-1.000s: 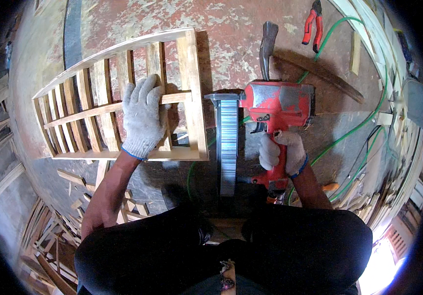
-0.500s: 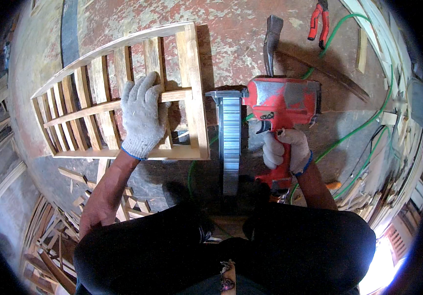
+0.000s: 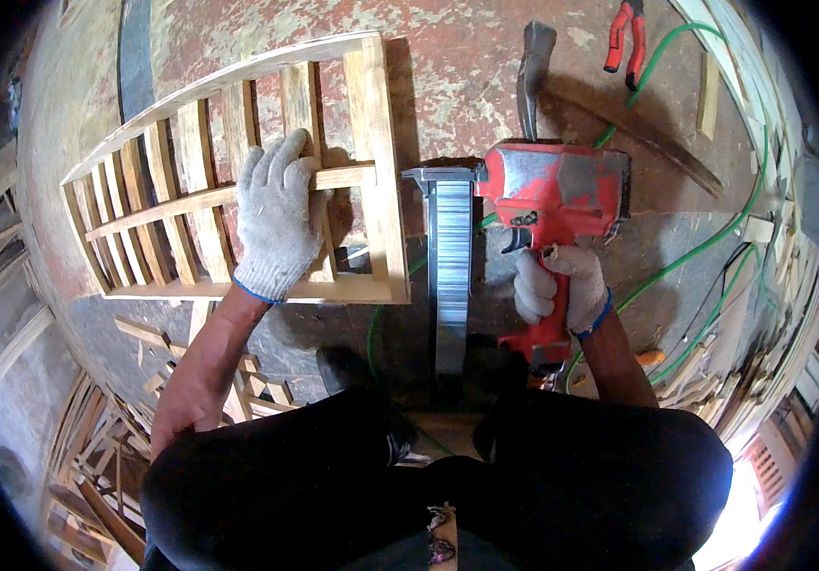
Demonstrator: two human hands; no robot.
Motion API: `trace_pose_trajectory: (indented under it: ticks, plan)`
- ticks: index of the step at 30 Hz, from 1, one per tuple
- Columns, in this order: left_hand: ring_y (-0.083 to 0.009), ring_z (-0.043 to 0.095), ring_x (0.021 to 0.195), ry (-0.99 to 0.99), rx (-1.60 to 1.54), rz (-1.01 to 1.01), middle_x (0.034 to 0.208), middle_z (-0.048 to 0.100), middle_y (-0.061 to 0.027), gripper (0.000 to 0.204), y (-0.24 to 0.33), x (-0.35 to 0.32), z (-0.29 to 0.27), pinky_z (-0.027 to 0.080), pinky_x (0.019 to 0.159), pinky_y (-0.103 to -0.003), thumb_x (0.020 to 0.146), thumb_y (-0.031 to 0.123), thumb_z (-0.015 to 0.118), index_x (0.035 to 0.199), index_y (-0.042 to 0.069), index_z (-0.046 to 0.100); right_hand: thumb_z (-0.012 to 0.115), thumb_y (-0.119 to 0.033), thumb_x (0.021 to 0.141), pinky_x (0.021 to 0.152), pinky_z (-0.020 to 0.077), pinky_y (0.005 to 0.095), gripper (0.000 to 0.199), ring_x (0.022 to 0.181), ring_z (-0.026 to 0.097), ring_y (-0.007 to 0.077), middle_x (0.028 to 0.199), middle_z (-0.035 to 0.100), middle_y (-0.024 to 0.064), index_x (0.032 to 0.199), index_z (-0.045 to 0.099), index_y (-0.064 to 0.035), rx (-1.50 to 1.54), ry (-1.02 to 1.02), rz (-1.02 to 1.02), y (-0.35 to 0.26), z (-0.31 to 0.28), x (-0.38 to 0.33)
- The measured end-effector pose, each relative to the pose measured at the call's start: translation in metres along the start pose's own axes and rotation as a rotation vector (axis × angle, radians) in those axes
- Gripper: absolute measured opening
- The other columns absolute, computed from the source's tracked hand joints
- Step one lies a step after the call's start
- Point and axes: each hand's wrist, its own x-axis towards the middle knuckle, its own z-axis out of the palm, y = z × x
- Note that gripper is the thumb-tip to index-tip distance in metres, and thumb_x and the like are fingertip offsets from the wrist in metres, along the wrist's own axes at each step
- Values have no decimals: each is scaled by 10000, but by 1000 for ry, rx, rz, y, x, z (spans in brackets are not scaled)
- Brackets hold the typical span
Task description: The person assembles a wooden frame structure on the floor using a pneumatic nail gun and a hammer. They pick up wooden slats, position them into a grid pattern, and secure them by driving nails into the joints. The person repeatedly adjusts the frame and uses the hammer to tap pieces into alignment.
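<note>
A slatted wooden frame (image 3: 383, 238) lies on the floor at the left, with thin edge boards and a rail running lengthwise over its slats. My left hand (image 3: 278, 219), in a whitish knit glove, lies across that middle rail near the right end, fingers bent over the wood. Gloved as well, my right hand (image 3: 562, 285) is wrapped round the grip of a red and grey nail gun (image 3: 552, 186). The gun's long magazine (image 3: 449, 266) points toward me, and its nose is beside the frame's right end board. I cannot tell whether nose and board touch.
Beyond the nail gun lies a hammer (image 3: 534, 81) with a dark wooden handle. Red-handled pliers (image 3: 625, 43) are at the far right. A green hose (image 3: 676, 271) curves across the floor (image 3: 466, 57). Wood scraps (image 3: 141, 331) and stacked strips (image 3: 747, 357) lie on both sides.
The whole scene sits slightly higher in view, with the right side shifted a little rightward. Both hands keep the same hold; nothing is let go or taken up.
</note>
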Motion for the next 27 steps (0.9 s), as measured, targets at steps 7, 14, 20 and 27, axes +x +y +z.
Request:
trace_pose_trajectory:
  ticks: [7, 14, 20, 27]
  plan:
    - [-429, 460, 1415, -41, 21, -2, 1521, 512, -201, 504, 0, 1, -1, 316, 1217, -573, 748, 56, 734, 1225, 34, 571, 666, -366, 918, 522, 397, 405, 332, 490, 474, 211, 616, 458, 25, 764, 547, -97, 3, 32, 12, -2, 3, -2]
    - [-426, 473, 1410, -31, 9, 7, 1533, 507, -204, 506, -1, 1, -2, 316, 1220, -576, 764, 50, 734, 1237, 31, 557, 640, -385, 927, 539, 388, 397, 354, 501, 450, 206, 616, 446, 16, 738, 522, -111, 2, -128, 46, 0, -9, 4]
    - [-426, 503, 1382, -28, 14, 8, 1507, 535, -210, 456, 0, 2, -3, 336, 1208, -572, 857, 103, 743, 1268, 43, 557, 629, -369, 938, 528, 381, 401, 334, 496, 446, 205, 621, 458, 19, 768, 537, -97, 20, -72, -23, 3, -1, -2]
    - [-423, 506, 1381, -19, 29, 21, 1490, 542, -214, 429, -1, 3, -4, 332, 1208, -571, 887, 145, 741, 1268, 45, 571, 647, -357, 942, 515, 368, 402, 304, 490, 454, 201, 626, 459, 21, 851, 564, -80, 34, -64, -29, 2, 1, -2]
